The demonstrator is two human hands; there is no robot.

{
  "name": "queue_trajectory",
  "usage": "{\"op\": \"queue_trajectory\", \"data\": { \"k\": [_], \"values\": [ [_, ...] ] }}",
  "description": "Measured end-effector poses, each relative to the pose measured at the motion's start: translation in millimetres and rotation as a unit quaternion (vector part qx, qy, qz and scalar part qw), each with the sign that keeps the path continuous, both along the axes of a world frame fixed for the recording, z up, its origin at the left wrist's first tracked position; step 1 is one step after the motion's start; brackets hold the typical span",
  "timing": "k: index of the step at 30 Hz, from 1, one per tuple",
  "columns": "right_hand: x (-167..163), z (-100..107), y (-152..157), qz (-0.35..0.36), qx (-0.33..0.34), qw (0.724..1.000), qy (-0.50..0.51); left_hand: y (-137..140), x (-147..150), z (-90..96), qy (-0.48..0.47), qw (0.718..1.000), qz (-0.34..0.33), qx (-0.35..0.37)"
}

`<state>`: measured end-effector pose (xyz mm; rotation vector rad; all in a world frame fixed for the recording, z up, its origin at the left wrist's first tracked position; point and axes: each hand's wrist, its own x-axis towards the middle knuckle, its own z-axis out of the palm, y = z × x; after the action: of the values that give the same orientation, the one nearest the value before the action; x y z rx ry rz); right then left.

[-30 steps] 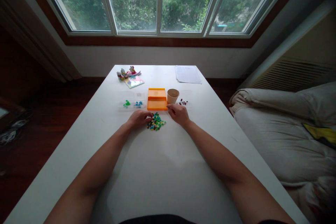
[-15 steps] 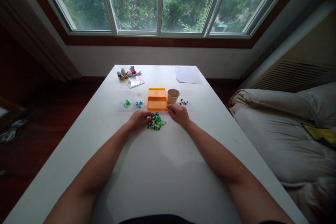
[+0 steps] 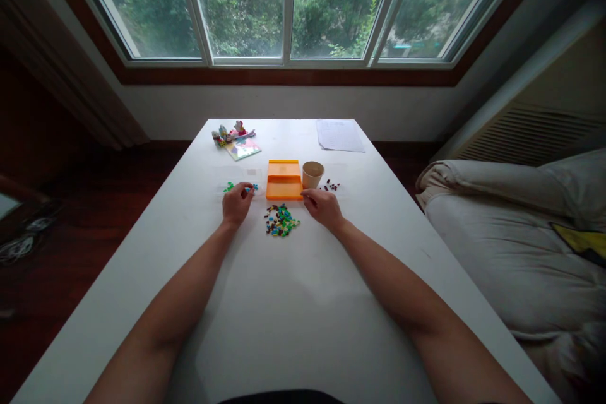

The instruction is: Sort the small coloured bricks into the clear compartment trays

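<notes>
My left hand (image 3: 237, 203) hovers over the front of a clear plastic box (image 3: 222, 172), thumb and fingertips pinched together. Green bricks (image 3: 228, 187) lie in that box left of the fingers, and blue bricks (image 3: 255, 187) show just past the fingertips. What the pinch holds is too small to make out. My right hand (image 3: 322, 204) rests closed by the front right corner of an orange tray (image 3: 284, 188); anything in its fingers is hidden. Between the hands, nearer me, lies a loose pile of small mixed-colour bricks (image 3: 282, 221).
A paper cup (image 3: 312, 174) stands right of the orange tray. Dark brown bricks (image 3: 330, 185) lie beyond my right hand, in a faint clear box. Toy figures (image 3: 231, 133) and a glossy card (image 3: 243, 149) sit far left, paper sheets (image 3: 339, 135) far right. A sofa (image 3: 483, 246) flanks the table.
My left hand has moved from the brick pile forward and left, over the blue bricks in the clear box. The right hand has stayed by the orange tray.
</notes>
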<state>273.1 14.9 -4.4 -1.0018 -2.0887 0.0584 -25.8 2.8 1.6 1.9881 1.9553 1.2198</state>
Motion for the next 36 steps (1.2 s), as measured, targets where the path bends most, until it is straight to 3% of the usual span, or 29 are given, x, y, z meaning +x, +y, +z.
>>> {"op": "queue_trajectory", "data": {
  "k": [4, 12, 16, 21, 24, 30, 36],
  "values": [
    [-0.2, -0.2, -0.9, 0.006, 0.0, 1.0, -0.003, 5.5, -7.9, -1.9, -0.002, 0.998, 0.067, -0.017],
    [-2.2, -0.6, -2.0, 0.008, -0.006, 1.0, -0.01, 6.4, -8.2, -6.6, 0.022, 0.995, 0.076, -0.061],
    [-2.3, 0.5, -2.5, 0.011, -0.013, 1.0, -0.015, 3.1, -4.2, -5.0, 0.033, 0.998, 0.02, -0.05],
    [-3.1, -0.4, -2.3, 0.01, -0.017, 1.0, -0.014, -6.8, 16.1, -1.0, 0.084, 0.986, -0.142, -0.04],
    [-3.6, -0.4, -2.4, 0.009, -0.023, 1.0, -0.014, -13.5, 30.2, -0.4, 0.117, 0.973, -0.196, -0.045],
    [-3.9, 0.8, -2.9, 0.006, -0.023, 1.0, -0.017, -18.1, 40.7, -4.6, 0.164, 0.957, -0.23, -0.068],
    [-2.9, -1.0, -1.9, 0.006, -0.022, 1.0, -0.015, -19.5, 38.8, -1.2, 0.173, 0.962, -0.199, -0.077]
  ]
}}
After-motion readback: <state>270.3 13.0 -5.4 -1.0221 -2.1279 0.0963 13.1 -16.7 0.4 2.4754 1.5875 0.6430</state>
